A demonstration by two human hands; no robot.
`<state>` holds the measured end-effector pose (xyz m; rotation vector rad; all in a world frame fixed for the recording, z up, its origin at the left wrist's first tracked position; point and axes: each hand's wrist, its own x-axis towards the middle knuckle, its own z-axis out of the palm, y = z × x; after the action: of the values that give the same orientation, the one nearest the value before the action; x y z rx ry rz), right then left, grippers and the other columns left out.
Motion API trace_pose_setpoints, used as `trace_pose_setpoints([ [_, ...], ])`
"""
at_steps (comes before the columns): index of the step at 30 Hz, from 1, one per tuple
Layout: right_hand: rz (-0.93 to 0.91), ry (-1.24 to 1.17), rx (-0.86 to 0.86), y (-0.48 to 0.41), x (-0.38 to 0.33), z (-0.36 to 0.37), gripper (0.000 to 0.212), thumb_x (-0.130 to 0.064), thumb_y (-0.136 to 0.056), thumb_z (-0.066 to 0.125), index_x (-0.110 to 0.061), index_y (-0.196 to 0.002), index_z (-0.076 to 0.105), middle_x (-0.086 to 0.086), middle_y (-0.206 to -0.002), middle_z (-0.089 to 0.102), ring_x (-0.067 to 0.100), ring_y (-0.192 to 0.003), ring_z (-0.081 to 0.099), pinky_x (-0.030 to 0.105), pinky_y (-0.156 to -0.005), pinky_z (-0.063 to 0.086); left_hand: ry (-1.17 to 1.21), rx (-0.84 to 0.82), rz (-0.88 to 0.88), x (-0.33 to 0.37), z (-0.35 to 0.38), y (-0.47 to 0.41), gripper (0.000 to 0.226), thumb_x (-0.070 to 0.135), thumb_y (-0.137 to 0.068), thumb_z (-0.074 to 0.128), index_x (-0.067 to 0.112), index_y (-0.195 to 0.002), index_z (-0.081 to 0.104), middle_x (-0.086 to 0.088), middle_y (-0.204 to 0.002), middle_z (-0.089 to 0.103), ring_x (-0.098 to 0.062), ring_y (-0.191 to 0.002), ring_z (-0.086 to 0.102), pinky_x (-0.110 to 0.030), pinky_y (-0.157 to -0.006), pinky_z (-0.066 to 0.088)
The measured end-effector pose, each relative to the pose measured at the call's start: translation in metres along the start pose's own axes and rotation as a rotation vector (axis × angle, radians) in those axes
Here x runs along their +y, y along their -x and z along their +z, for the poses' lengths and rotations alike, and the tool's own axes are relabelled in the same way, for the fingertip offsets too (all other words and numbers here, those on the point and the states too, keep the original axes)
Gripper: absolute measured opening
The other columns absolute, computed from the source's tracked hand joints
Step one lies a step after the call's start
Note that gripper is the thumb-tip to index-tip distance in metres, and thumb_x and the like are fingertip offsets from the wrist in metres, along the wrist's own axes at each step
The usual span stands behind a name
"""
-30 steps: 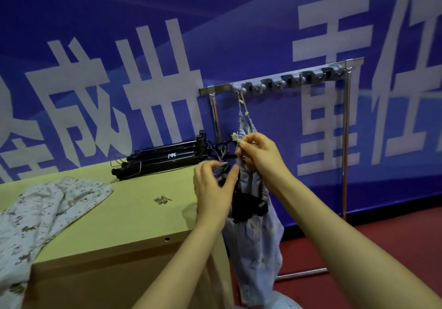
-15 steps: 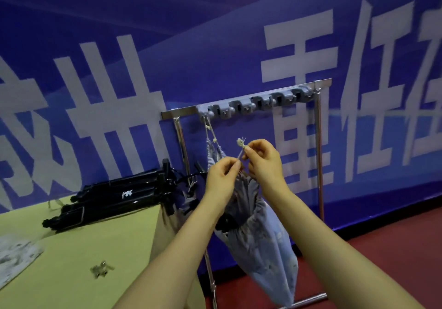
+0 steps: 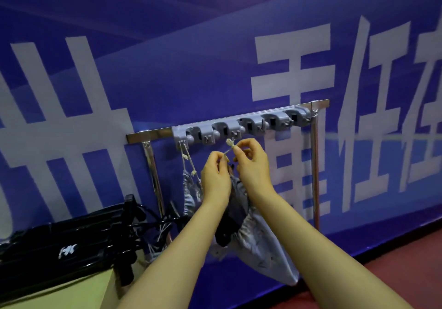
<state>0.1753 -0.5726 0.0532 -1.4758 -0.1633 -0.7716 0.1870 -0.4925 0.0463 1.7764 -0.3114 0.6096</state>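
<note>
Beneath both wrists hangs the pale grey-blue fabric drawstring bag, something dark at its mouth. Above it, the left hand and right hand each pinch the cream knotted cord between thumb and forefinger. A second cream cord hangs from the grey plastic hook rail behind. The next move is likely to lift this knot onto a free hook.

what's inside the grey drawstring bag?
A dark item pokes out of the mouth of the grey drawstring bag, below the left hand and right hand, which pinch its cord. The fabric hides the rest, so what it is cannot be told.
</note>
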Motion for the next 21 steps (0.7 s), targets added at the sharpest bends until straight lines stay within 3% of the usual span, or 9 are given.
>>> trace_pose_setpoints([
  [4, 0.027, -0.057, -0.045, -0.015, 0.018, 0.013, 0.014, -0.017, -0.096, 0.053, -0.02, -0.083, 0.053, 0.003, -0.069, 0.053, -0.002, -0.045, 0.05, 0.018, -0.046, 0.039, 0.023, -0.008, -0.002, -0.021, 0.003, -0.019, 0.021, 0.014, -0.098, 0.041, 0.014, -0.078, 0.049, 0.002, -0.063, 0.049, -0.014, -0.056, 0.043, -0.027, -0.053, 0.035],
  [9, 0.003, -0.03, -0.032, -0.044, 0.033, 0.042, 0.018, -0.02, -0.095, 0.055, -0.027, -0.078, 0.053, 0.004, -0.076, 0.057, 0.007, -0.052, 0.046, 0.025, -0.051, 0.038, 0.012, 0.048, 0.028, -0.039, -0.006, -0.054, 0.018, 0.015, -0.096, 0.045, 0.014, -0.08, 0.052, -0.004, -0.065, 0.054, -0.018, -0.059, 0.048, -0.036, -0.057, 0.04],
  [13, 0.003, -0.016, 0.01, -0.065, 0.041, 0.066, 0.015, -0.021, -0.094, 0.056, -0.025, -0.079, 0.055, -0.002, -0.077, 0.06, 0.01, -0.063, 0.051, 0.03, -0.063, 0.045, -0.019, 0.081, 0.015, -0.048, -0.013, -0.081, 0.016, 0.018, -0.096, 0.047, 0.014, -0.084, 0.056, 0.001, -0.064, 0.054, -0.013, -0.058, 0.048, -0.027, -0.055, 0.04],
  [16, -0.013, 0.021, 0.024, -0.078, 0.045, 0.076, 0.012, -0.023, -0.094, 0.056, -0.02, -0.082, 0.055, 0.003, -0.081, 0.065, 0.013, -0.07, 0.06, 0.031, -0.064, 0.049, -0.011, 0.074, -0.012, -0.054, -0.01, -0.099, 0.018, 0.019, -0.096, 0.046, 0.014, -0.086, 0.059, 0.001, -0.067, 0.057, -0.012, -0.057, 0.048, -0.024, -0.053, 0.039],
  [21, 0.084, -0.04, 0.04, -0.088, 0.059, 0.074, 0.015, -0.023, -0.092, 0.059, -0.022, -0.077, 0.056, 0.0, -0.071, 0.059, 0.013, -0.059, 0.05, 0.029, -0.057, 0.042, 0.021, 0.039, -0.047, -0.066, 0.0, -0.108, 0.02, 0.019, -0.097, 0.046, 0.009, -0.089, 0.061, -0.004, -0.068, 0.057, -0.013, -0.054, 0.046, -0.024, -0.05, 0.037],
])
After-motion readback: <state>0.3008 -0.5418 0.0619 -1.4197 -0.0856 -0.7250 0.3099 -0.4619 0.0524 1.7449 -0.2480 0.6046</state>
